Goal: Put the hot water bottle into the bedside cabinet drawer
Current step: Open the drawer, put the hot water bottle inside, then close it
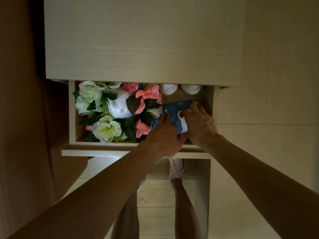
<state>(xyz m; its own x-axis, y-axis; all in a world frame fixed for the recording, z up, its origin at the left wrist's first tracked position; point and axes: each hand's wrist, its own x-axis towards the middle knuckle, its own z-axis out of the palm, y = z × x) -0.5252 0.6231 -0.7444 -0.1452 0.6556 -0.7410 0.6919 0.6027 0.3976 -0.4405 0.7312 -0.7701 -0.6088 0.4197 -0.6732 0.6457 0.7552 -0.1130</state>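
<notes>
The hot water bottle (174, 110), blue with small stars and a white patch, lies in the right half of the open bedside cabinet drawer (72, 118). My left hand (164, 135) lies flat on its near left part, fingers spread over the cover. My right hand (198, 121) grips its right side, fingertips on the far edge. Much of the bottle is hidden under both hands.
A bunch of white and pink artificial flowers (110, 111) fills the drawer's left half, touching the bottle. Two white round objects (179, 88) sit at the drawer's back right, under the cabinet top (143, 40). My legs and a white shoe (176, 168) are below the drawer front.
</notes>
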